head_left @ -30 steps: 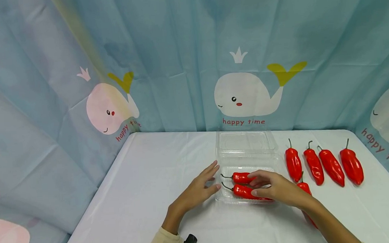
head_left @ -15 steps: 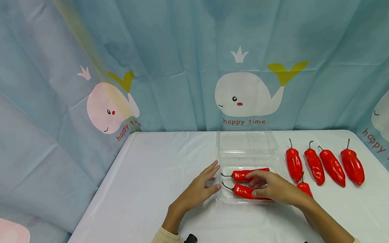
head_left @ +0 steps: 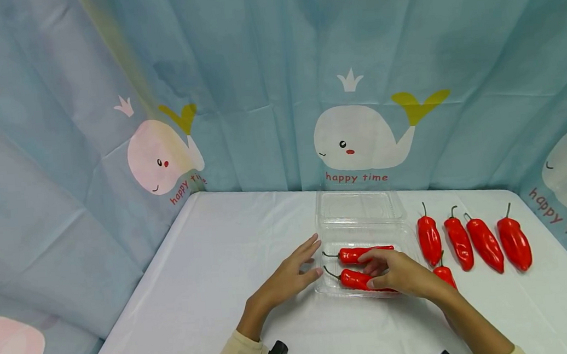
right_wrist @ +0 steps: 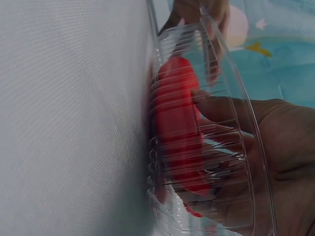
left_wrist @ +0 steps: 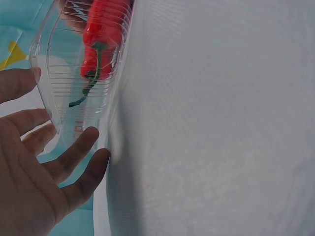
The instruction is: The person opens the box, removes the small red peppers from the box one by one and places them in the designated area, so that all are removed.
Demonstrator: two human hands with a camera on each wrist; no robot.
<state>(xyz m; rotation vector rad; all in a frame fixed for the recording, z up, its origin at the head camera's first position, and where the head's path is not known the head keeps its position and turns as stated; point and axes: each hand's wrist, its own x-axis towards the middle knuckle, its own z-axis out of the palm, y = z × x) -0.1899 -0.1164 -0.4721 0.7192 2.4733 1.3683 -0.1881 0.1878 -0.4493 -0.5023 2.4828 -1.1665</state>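
A clear plastic clamshell box (head_left: 359,207) lies open on the white table, its lid folded back. Two red peppers lie side by side in its tray, the far one (head_left: 355,255) and the near one (head_left: 352,278). My right hand (head_left: 375,269) reaches into the tray and grips the near pepper (right_wrist: 177,128) between thumb and curled fingers. My left hand (head_left: 310,260) is open, its straight fingers resting against the tray's left wall (left_wrist: 74,83). In the left wrist view both peppers (left_wrist: 101,34) show through the ribbed plastic.
Several more red peppers (head_left: 458,239) lie in a row on the table right of the box, and one (head_left: 443,275) sits just behind my right wrist. A blue whale-print curtain (head_left: 360,139) encloses the table (head_left: 210,259) at the back and sides.
My right hand has drawn slightly back toward me over the near pepper, uncovering the far pepper's tip. The left hand has stayed put.
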